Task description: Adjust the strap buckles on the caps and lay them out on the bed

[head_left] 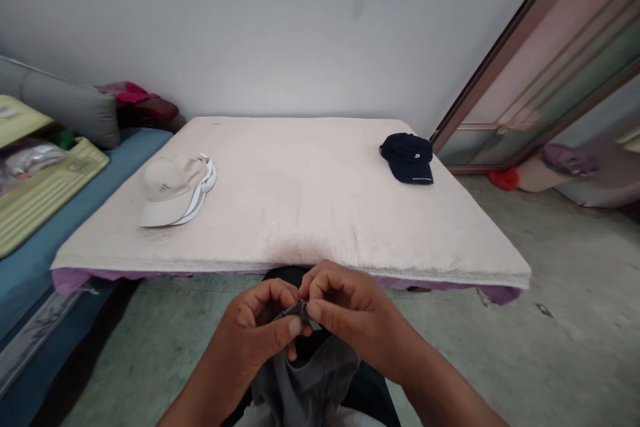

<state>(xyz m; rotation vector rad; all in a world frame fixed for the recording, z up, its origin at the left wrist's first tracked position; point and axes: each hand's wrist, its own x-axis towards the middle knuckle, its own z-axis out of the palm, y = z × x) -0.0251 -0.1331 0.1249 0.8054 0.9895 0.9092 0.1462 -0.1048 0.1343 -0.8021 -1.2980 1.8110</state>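
Close to my body, a grey cap point(325, 373) hangs from both hands over my lap. My left hand point(253, 323) pinches the cap's narrow back strap between thumb and fingers. My right hand point(357, 307) grips the strap's other side, its fingertips almost touching the left ones. A dark gap shows beneath the strap; the fastening itself is mostly covered by fingers. On the bed's left lie stacked white and cream caps point(173, 187), brims toward me. A navy cap point(407, 157) with a small white emblem sits at the right.
The low bed point(300, 200) with a pale cover stands just beyond my hands. To the left, a blue mattress point(135, 153) holds a grey cushion point(60, 100) and an open yellow case point(55, 193). A sliding door point(500, 113) and a purple item point(570, 159) are at right.
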